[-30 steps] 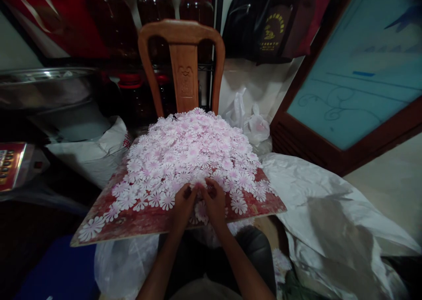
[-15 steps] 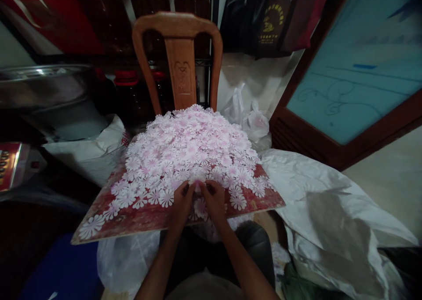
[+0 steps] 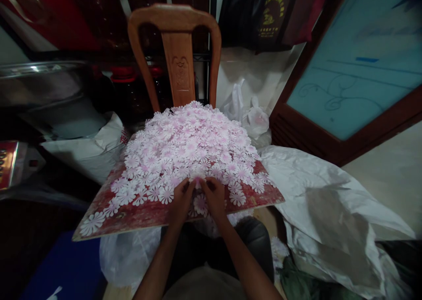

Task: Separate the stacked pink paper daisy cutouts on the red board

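flower (image 3: 198,180), white with a pink middle, was up between the fingertips of both hands, over the near part of a worn red board (image 3: 145,217), just in front of the near side of a heap of flowers (image 3: 191,141).

head view: left hand (image 3: 180,199) had its thumb and forefinger pinched on the left side of the flower; right hand (image 3: 215,199) pinched it from the right. fingertips close together, nearly meeting at the flower's middle. remaining fingers curled, partly hidden; could not tell whether they touched anything. a few loose flowers (image 3: 200,204) lay below, between the two wrists.

the heap covered most of the board, highest toward the far side, thinning to single blooms along the near left. one bloom (image 3: 92,223) lay apart from the heap's bulk at the board's left corner. wooden chair (image 3: 180,73) stood behind, its carved back upright beyond the heap.

to the right, a big white sheet (image 3: 316,177), creased, against the board's edge; knotted plastic bags (image 3: 256,120) near the chair. to the left, a white sack (image 3: 89,155) and a metal basin (image 3: 39,85). under the board's near edge, a clear plastic bag (image 3: 127,256) and the person's dark-clad legs (image 3: 255,240).
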A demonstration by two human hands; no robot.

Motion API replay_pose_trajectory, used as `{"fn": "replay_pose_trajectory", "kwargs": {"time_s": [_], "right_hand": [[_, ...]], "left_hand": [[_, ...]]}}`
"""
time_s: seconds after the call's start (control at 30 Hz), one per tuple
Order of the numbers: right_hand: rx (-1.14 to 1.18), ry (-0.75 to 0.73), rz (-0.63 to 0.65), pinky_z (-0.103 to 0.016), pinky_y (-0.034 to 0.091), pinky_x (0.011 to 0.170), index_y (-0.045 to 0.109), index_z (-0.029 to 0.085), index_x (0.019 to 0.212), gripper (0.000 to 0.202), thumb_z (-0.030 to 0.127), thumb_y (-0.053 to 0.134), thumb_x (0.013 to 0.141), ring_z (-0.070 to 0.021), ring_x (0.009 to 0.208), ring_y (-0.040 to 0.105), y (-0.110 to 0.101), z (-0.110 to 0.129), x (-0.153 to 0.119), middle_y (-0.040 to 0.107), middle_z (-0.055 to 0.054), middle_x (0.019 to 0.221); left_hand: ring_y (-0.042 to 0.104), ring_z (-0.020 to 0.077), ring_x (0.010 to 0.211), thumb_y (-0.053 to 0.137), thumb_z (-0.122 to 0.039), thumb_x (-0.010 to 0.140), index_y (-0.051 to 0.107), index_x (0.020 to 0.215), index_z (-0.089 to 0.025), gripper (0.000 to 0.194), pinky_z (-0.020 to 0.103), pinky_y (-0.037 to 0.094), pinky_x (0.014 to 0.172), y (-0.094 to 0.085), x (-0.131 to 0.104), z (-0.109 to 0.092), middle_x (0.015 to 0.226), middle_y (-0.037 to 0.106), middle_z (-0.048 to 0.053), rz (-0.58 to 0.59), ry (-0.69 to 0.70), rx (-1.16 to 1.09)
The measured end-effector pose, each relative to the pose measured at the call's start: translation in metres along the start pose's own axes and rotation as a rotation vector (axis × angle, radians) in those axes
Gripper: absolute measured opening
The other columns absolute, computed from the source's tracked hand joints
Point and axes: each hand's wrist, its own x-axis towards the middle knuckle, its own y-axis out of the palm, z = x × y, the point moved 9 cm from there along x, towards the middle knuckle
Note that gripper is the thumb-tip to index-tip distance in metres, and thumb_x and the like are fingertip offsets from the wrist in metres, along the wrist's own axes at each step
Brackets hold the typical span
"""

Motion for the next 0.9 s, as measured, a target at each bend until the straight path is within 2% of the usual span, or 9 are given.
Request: {"fn": "replay_pose_trajectory", "kwargs": {"time_s": [0.13, 0.3, 0.47, 0.67, 0.9], "right_hand": [[-0.025, 0.001, -0.017, -0.029, 0.048, 0.068, 0.067, 0.014, 0.083, 0.028, 0.04, 0.069, 0.075, -0.0166, 0.071, 0.058, -0.002, 0.001, 0.0, 0.065, -0.005, 0.078], [-0.051, 0.001, -0.025, -0.029, 0.048, 0.068, 0.067, 0.013, 0.085, 0.031, 0.042, 0.07, 0.074, -0.0171, 0.072, 0.059, -0.003, 0.002, -0.001, 0.065, -0.006, 0.08], [-0.038, -0.003, -0.02, -0.029, 0.048, 0.067, 0.067, 0.012, 0.085, 0.031, 0.04, 0.07, 0.074, -0.0173, 0.071, 0.059, -0.002, 0.0, 0.0, 0.066, -0.006, 0.079], [-0.057, -0.018, -0.024, -0.028, 0.048, 0.066, 0.067, 0.013, 0.082, 0.029, 0.04, 0.071, 0.073, -0.0165, 0.07, 0.058, -0.002, 0.001, 0.0, 0.065, -0.005, 0.077], [-0.05, -0.035, -0.023, -0.028, 0.049, 0.067, 0.067, 0.015, 0.082, 0.025, 0.039, 0.069, 0.075, -0.0161, 0.071, 0.059, -0.003, 0.005, -0.001, 0.066, -0.004, 0.078]], "left_hand": [[0.048, 0.0117, 0.066, 0.066, -0.043, 0.078, 0.06, 0.074, -0.016, 0.028, 0.019, 0.039, 0.061, 0.001, -0.001, -0.004, 0.069, 0.052, -0.003, 0.016, 0.019, 0.018], [0.053, 0.0135, 0.072, 0.065, -0.044, 0.079, 0.064, 0.083, -0.017, 0.027, 0.019, 0.042, 0.066, -0.005, -0.001, 0.003, 0.077, 0.059, -0.002, -0.018, -0.014, 0.068], [0.054, 0.0138, 0.073, 0.066, -0.044, 0.079, 0.064, 0.084, -0.016, 0.028, 0.02, 0.044, 0.066, -0.004, 0.0, 0.004, 0.077, 0.059, -0.001, -0.027, -0.002, 0.043], [0.056, 0.013, 0.072, 0.064, -0.043, 0.081, 0.065, 0.088, -0.017, 0.027, 0.019, 0.044, 0.065, 0.005, 0.001, 0.001, 0.077, 0.061, -0.001, 0.04, 0.01, 0.048], [0.059, 0.015, 0.079, 0.063, -0.046, 0.082, 0.066, 0.092, -0.016, 0.032, 0.021, 0.046, 0.071, 0.006, 0.0, 0.001, 0.083, 0.064, 0.001, 0.057, 0.004, 0.037]]}}
